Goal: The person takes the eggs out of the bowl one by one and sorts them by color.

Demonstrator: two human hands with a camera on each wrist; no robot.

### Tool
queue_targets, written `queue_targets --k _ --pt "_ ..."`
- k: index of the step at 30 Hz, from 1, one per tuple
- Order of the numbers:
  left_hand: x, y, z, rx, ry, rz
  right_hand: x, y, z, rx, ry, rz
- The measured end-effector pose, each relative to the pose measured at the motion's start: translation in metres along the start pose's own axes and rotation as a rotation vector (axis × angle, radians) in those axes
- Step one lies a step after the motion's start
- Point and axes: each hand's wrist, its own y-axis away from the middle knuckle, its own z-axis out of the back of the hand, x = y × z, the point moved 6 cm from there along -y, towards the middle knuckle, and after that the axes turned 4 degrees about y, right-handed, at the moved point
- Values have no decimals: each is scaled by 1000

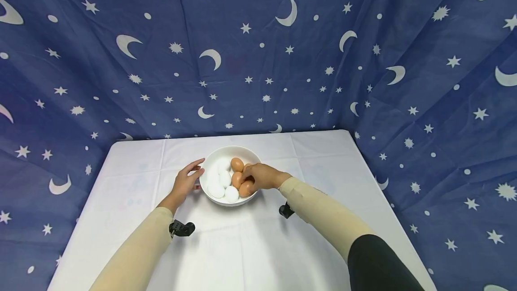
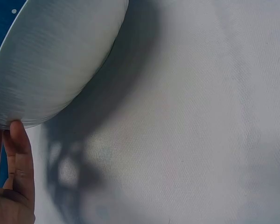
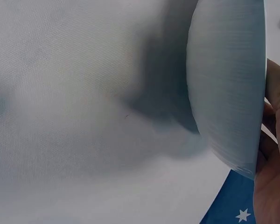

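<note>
A white bowl (image 1: 231,202) stands on the table with several eggs inside. White eggs (image 1: 225,178) fill its left side, and brown eggs (image 1: 236,164) lie on the right. My right hand (image 1: 262,176) reaches over the right rim, its curled fingers about a brown egg (image 1: 245,188) low in the bowl; other brown eggs are partly hidden behind the hand. From the right wrist, the bowl's wall hides the fingertips. My left hand (image 1: 186,183) is at the bowl's left side. In the left wrist view, fingertips (image 2: 17,126) touch the bowl's outer wall, fingers fairly straight.
A white cloth (image 1: 242,246) covers the table. Behind and beside it hangs a blue curtain (image 1: 258,57) with moons and stars. A small black camera (image 1: 181,228) sits at the left wrist, another black camera (image 1: 286,210) at the right.
</note>
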Motion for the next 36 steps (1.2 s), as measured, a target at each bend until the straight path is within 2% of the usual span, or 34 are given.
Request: queue_targets --k 7,17,27,36 --pt "1 -1 0 -11 4 5 2 1 3 -6 -63 13" --pt "1 0 -1 -18 -5 -2 1 4 4 -69 -151 29" --pt "2 1 -1 -22 -6 -1 -1 10 5 -102 -262 -32" --pt "2 1 -2 -16 1 -4 -4 13 6 -152 -310 -55"
